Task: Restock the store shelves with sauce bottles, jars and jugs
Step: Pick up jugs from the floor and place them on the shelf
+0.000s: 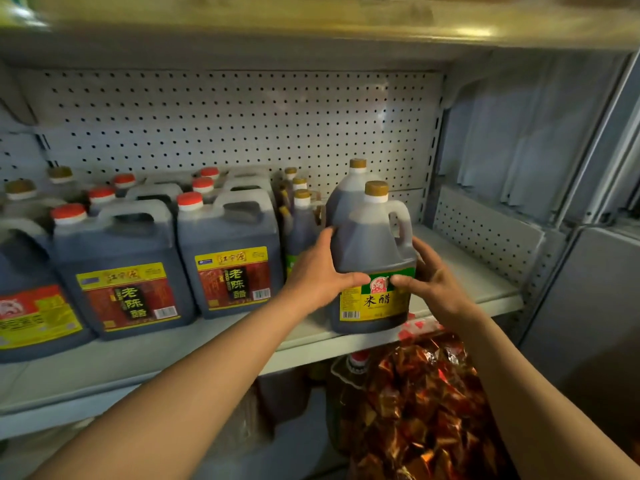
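A dark vinegar jug (372, 251) with a gold cap and a green and yellow label stands near the front edge of the white shelf (207, 344). My left hand (318, 271) grips its left side, thumb across the label. On the jug's right side my right hand (429, 278) grips it, thumb on the label too. A second gold-capped jug (349, 188) stands right behind it. Left of my hands sit red-capped square jugs (228, 258) with red labels, and slim gold-capped bottles (299, 220) between them and the held jug.
A perforated white back panel (242, 123) closes the shelf behind. The shelf's right end (485, 271) is bare. Below it hang shiny red snack packets (415, 403) and a red-capped bottle (358, 362). Another shelf (311, 22) runs overhead.
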`<state>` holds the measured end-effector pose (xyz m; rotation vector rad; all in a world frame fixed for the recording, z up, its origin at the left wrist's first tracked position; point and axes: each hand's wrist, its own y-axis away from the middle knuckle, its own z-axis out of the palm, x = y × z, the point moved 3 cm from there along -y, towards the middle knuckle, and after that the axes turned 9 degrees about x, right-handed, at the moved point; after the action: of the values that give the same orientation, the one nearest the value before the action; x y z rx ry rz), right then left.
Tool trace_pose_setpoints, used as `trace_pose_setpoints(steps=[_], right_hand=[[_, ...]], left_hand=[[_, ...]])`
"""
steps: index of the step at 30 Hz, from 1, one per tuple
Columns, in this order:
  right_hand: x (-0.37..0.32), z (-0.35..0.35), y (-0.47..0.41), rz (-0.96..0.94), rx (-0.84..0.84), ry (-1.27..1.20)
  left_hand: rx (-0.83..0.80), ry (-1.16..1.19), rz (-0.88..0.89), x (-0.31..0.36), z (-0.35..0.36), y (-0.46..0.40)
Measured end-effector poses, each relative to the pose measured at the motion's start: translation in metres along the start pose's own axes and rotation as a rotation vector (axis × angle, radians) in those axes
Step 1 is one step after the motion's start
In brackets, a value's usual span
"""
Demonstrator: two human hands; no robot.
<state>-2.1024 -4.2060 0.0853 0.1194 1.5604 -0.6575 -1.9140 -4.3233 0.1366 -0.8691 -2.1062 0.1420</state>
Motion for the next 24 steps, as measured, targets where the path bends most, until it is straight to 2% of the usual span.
trace_pose_setpoints(steps=[9,15,24], right_hand=[[0.013,-0.005,-0.008,0.003,0.036,0.102],[0.021,-0.01,-0.032,-0.008,0.085,0.083],[0.031,-0.017,-0.066,-0.015,0.05,0.05]], left_hand=[[-0.064,-0.318,0.203,0.029,-0.017,-0.041],[-0.067,-0.425,0.236,0.033,-0.011,-0.068],[-0.016,-0.562,0.292,0.034,0.002,-0.099]])
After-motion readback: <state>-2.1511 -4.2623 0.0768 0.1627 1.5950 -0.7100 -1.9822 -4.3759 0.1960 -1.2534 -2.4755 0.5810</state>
